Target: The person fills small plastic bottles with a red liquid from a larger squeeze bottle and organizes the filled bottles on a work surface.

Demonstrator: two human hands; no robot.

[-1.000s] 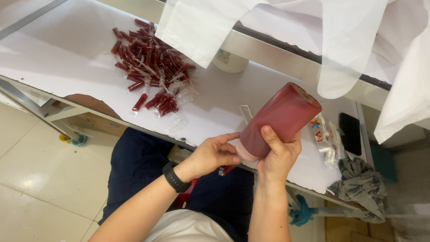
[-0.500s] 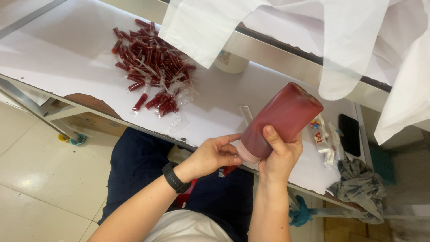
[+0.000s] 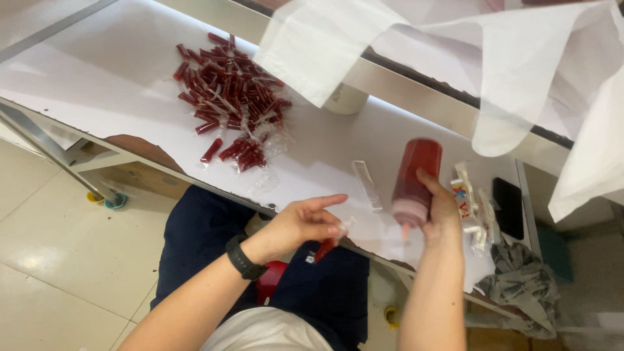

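The white table (image 3: 117, 84) runs across in front of me, its far edge hidden under hanging white plastic sheets (image 3: 520, 65). On the table, well left of the bottle, lies a heap of small red filled tubes (image 3: 234, 97); too many overlap to count. My right hand (image 3: 439, 214) wraps the red squeeze bottle (image 3: 416, 179) tipped nozzle-down at the table's near edge, my palm hiding its far side. Left of the bottle, my left hand (image 3: 305, 221) pinches 1 thin red-filled sleeve (image 3: 328, 246) between closed fingertips; its upper end is hard to make out.
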